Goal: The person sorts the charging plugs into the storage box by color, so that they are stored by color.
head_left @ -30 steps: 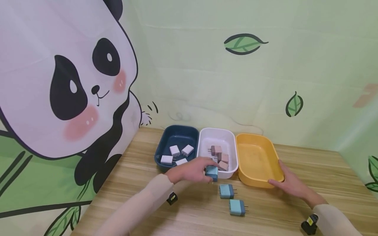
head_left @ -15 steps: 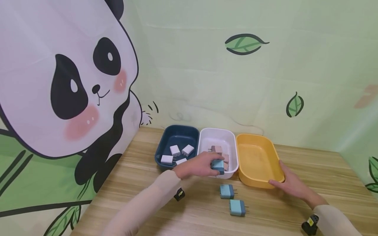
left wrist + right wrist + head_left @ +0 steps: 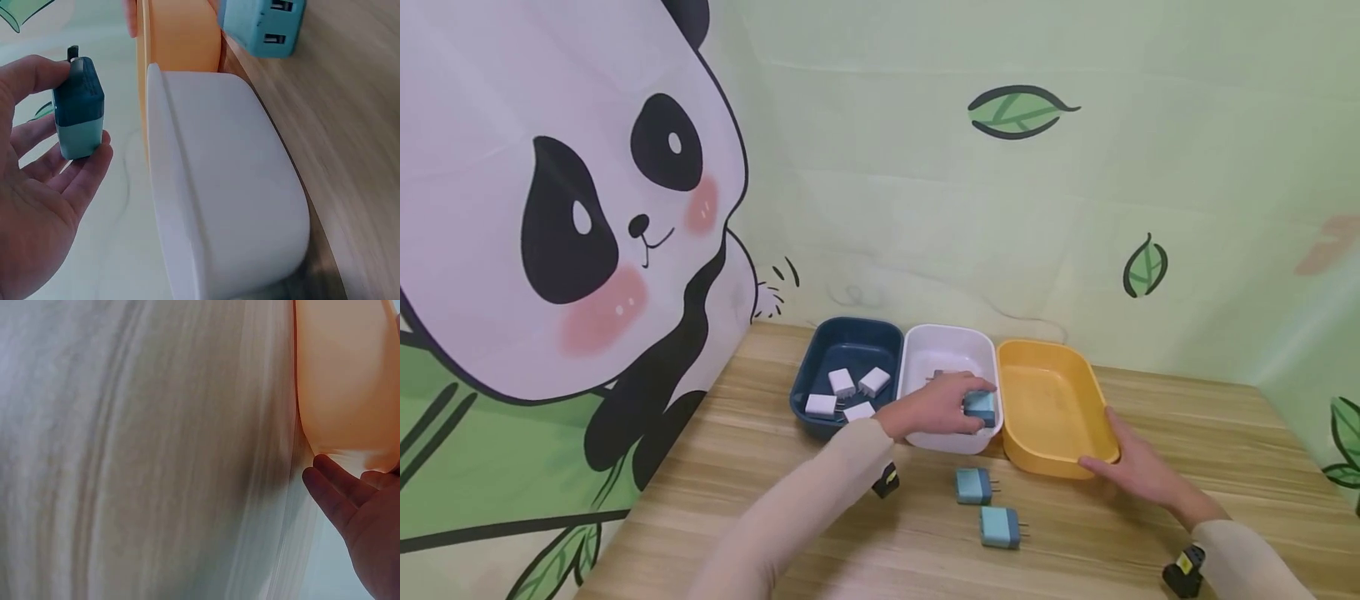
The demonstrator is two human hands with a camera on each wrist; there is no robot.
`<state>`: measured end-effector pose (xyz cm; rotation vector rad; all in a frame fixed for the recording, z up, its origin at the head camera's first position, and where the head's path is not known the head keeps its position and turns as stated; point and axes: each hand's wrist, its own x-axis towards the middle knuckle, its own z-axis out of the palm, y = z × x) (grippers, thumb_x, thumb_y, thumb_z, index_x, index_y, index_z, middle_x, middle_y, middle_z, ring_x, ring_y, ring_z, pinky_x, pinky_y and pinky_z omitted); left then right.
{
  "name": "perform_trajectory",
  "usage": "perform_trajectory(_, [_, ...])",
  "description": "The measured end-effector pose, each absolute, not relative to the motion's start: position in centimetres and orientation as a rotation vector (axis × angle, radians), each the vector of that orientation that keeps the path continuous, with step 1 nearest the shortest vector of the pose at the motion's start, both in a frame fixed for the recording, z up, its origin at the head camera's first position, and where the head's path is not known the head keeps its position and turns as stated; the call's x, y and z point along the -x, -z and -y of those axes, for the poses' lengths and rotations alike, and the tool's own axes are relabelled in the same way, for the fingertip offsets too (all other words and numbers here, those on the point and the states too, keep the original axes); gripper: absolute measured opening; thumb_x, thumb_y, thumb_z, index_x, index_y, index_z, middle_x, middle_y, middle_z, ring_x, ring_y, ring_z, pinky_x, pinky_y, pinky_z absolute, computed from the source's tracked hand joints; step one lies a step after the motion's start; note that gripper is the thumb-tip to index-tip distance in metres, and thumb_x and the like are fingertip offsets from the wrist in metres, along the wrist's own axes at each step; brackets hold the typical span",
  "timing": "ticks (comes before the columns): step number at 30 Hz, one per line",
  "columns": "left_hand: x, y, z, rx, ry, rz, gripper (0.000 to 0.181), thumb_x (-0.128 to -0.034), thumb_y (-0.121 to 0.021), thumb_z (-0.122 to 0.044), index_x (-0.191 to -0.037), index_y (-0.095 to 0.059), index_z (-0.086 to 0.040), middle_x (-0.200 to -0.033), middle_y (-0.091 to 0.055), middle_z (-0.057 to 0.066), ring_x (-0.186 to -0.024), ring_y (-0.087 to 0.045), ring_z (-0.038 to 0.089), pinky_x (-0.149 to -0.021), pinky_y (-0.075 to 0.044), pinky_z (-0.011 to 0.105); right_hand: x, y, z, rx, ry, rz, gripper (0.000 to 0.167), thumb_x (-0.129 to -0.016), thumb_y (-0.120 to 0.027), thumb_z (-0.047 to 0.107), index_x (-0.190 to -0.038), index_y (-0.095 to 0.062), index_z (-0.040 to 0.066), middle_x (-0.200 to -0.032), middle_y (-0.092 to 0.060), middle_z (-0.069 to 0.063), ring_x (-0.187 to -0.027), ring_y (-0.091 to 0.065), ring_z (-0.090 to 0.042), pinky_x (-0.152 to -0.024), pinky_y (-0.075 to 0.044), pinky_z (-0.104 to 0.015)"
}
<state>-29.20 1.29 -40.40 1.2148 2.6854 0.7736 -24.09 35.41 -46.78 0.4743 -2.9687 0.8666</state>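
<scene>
My left hand pinches a teal and dark blue charger plug between thumb and fingers. In the left wrist view this charger is held with its dark end towards the thumb. The hand is above the white bin and hides most of the pinkish chargers inside. At the right, my right hand holds the front right corner of the yellow bin, thumb at the front and fingers along the side. Two more teal chargers, a nearer one and a farther one, lie on the table.
A dark blue bin on the left contains several white chargers. The three bins stand side by side on the wooden table. Behind them hangs a pale green backdrop printed with a panda and leaves.
My left hand has moved right with the teal charger, from the white bin's front left to its right side near the yellow bin. The right hand has stayed put.
</scene>
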Motion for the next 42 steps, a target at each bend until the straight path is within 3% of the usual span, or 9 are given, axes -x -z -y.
perform_trajectory(4, [29.6,40.5,-2.3,-1.205,-0.843,-2.642,0.052,-0.0842,-0.068,-0.021,-0.132,-0.053,-0.007,-0.112,-0.059,0.001,-0.088,-0.051,0.009,-0.074,-0.042,0.018,24.1,46.6,-35.3,-0.479,-0.911,2.96,0.1,-0.085,-0.069,0.036,-0.143,-0.006,-0.017,-0.142,-0.016,-0.043,-0.127,-0.024,-0.056,-0.098,-0.024,-0.066])
perform_trajectory(17, [30.4,40.8,-4.9,-1.059,-0.903,-2.608,0.054,-0.0881,-0.068,-0.025,-0.137,-0.048,-0.012,-0.126,-0.056,0.0,-0.097,-0.051,0.007,-0.089,-0.043,0.019,24.0,46.6,-35.5,-0.48,-0.907,2.955,0.1,-0.085,-0.069,0.035,-0.143,-0.007,-0.017,-0.142,-0.017,-0.042,-0.127,-0.026,-0.055,-0.098,-0.025,-0.066])
perform_trajectory(42, [31.9,42.2,-8.1,-1.077,-0.958,-2.633,0.053,-0.0858,-0.071,-0.024,-0.133,-0.052,-0.01,-0.121,-0.057,0.0,-0.095,-0.05,0.006,-0.083,-0.042,0.016,23.8,46.3,-35.6,-0.447,-0.863,3.001,0.1,-0.087,-0.067,0.037,-0.143,-0.004,-0.016,-0.143,-0.015,-0.042,-0.127,-0.026,-0.055,-0.099,-0.025,-0.065])
